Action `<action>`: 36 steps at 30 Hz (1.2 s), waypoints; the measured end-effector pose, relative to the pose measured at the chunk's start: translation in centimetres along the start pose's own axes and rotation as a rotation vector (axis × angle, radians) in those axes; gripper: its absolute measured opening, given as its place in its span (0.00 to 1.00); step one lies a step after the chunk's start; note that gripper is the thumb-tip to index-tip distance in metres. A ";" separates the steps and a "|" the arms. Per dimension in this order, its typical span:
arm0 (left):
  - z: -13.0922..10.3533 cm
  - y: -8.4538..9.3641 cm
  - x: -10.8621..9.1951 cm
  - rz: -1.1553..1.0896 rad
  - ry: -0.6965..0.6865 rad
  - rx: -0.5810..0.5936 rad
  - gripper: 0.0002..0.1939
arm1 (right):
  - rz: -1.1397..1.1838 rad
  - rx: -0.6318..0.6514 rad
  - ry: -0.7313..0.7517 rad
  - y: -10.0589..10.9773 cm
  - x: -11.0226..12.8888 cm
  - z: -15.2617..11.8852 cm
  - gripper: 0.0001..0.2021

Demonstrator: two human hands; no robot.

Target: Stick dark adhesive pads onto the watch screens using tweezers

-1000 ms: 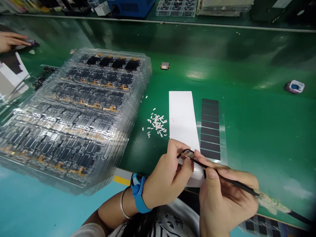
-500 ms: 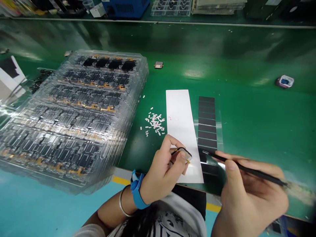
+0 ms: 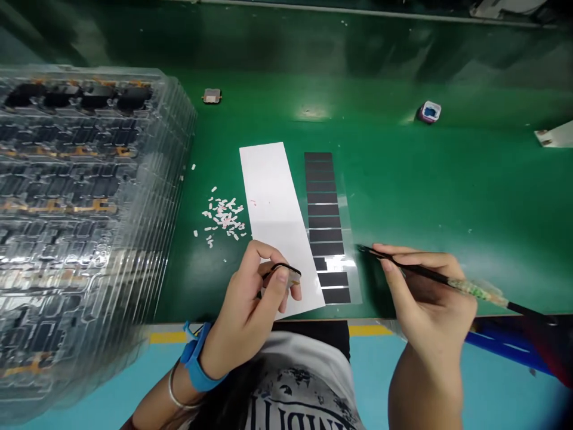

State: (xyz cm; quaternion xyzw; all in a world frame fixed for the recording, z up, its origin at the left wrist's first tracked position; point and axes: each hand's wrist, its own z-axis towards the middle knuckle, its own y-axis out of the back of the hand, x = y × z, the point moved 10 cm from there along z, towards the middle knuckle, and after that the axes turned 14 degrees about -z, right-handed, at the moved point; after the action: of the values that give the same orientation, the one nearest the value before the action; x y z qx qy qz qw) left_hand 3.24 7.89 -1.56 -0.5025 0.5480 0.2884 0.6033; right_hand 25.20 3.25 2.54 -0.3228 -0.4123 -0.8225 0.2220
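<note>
My left hand [image 3: 250, 304] pinches a small dark-rimmed screen module [image 3: 293, 276] between thumb and fingers, above the lower part of a white paper strip [image 3: 273, 185]. Black tweezers [image 3: 425, 273] lie in the grip of my right hand [image 3: 432, 304]. Their tips point left, just beyond the right edge of a clear sheet that carries black rectangular stickers [image 3: 323, 222]. One sticker low on that sheet looks partly white, from glare or a gap. Left of the paper, small white pieces [image 3: 225, 218] are scattered in a pile.
Stacked clear plastic trays [image 3: 172, 179] full of screen modules fill the left side. A separate module [image 3: 212, 96] sits farther back. A small white-rimmed container with blue inside [image 3: 430, 111] stands back right. The green bench's front edge [image 3: 367, 319] runs before my body.
The view has turned right, so things on the bench appear farther left. The tweezer tips have left the sticker column and are now to the right of the sheet. My left hand still holds the module.
</note>
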 end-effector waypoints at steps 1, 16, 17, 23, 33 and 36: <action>0.0 0.0 -0.1 0.003 -0.013 -0.003 0.06 | 0.002 -0.005 0.009 0.0 0.2 0.0 0.10; -0.1 -0.6 0.1 0.037 0.028 0.058 0.05 | -0.085 -0.154 -0.428 1.4 -3.6 -0.6 0.06; -0.1 -0.6 0.2 0.037 0.035 0.059 0.05 | -0.088 -0.168 -0.438 1.5 -3.7 -0.7 0.06; -0.4 -0.5 0.7 0.053 0.080 0.063 0.05 | -0.091 -0.251 -0.403 2.0 -3.0 -0.6 0.06; -0.1 -0.9 0.4 0.090 0.091 0.116 0.05 | -0.223 -0.174 -0.312 3.3 -2.5 -0.6 0.04; 0.0 -0.9 0.4 0.112 0.085 0.116 0.05 | -0.235 -0.158 -0.293 3.8 -3.0 -0.7 0.04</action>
State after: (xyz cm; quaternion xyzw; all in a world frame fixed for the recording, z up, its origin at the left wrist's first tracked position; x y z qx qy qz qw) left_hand 4.13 7.51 -1.68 -0.4468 0.6163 0.2679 0.5905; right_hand 29.43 0.85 2.14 -0.4049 -0.4090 -0.8170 0.0361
